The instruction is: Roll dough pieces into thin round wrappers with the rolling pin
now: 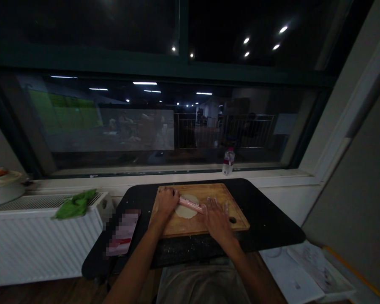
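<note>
**A:** What do your two hands have?

**B:** My left hand point(166, 201) is curled round one end of the single pink rolling pin point(190, 204). My right hand point(217, 216) lies flat on the other end, fingers spread.

**A:** And under the pin?

**B:** One round of dough point(184, 212), lower centre of the frame, on one wooden board point(183, 228) on the black table point(266, 219). Further out I count one bottle point(228, 161) on the sill above and one green cloth point(76, 204) at left.

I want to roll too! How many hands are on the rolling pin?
2. The left hand covers the left end of the rolling pin; the right hand lies flat on its right end, over the dough on the wooden board.
</note>
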Tool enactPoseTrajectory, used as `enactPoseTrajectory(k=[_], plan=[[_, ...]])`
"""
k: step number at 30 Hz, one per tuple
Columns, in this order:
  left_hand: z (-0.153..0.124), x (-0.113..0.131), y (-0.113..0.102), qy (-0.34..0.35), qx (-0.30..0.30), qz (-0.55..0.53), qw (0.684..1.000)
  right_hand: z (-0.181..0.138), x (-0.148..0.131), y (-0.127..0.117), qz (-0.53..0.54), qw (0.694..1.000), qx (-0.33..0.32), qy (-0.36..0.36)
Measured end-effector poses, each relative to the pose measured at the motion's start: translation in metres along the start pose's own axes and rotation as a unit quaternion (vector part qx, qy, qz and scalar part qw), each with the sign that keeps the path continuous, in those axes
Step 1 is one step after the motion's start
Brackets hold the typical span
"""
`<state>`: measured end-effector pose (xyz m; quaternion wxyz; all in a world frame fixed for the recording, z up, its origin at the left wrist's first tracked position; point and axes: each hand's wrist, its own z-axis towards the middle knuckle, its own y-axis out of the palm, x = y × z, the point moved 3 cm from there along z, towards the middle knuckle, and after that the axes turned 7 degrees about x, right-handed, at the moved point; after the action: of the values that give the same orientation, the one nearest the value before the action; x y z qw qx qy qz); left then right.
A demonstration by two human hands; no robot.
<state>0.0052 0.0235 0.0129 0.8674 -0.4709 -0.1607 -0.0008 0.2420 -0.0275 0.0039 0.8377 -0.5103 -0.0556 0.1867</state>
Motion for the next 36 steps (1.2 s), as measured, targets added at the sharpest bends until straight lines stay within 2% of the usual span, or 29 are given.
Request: enactPoseTrajectory(k=[4, 10, 14, 18, 26, 36], plan=[[0.0, 0.001, 0.001, -0.002, 0.002, -0.005, 1.0, -0.023, -0.01, 0.004, 0.005, 0.999, 0.048, -0.018], [0.0, 0.001, 0.002, 0.006, -0.003, -0.02, 1.0, -0.066, -0.035, 0.014, 0.034, 0.982, 0.174, -0.068], [0.0, 0.002, 0.002, 0.007, -0.008, -0.028, 1.0, -0.082, -0.048, 0.013, 0.053, 0.973, 0.209, -0.083], [0.0, 0.002, 0.003, 0.004, -0.012, -0.027, 1.0, -0.074, -0.045, 0.013, 0.046, 0.979, 0.183, -0.072], [-0.002, 0.001, 0.0, -0.024, -0.004, -0.005, 1.0, -0.035, -0.024, 0.006, 0.02, 0.997, 0.071, -0.007], [-0.001, 0.003, -0.002, -0.007, 0.003, 0.017, 1.0, -0.002, -0.009, 0.0, 0.007, 1.0, -0.002, 0.025]])
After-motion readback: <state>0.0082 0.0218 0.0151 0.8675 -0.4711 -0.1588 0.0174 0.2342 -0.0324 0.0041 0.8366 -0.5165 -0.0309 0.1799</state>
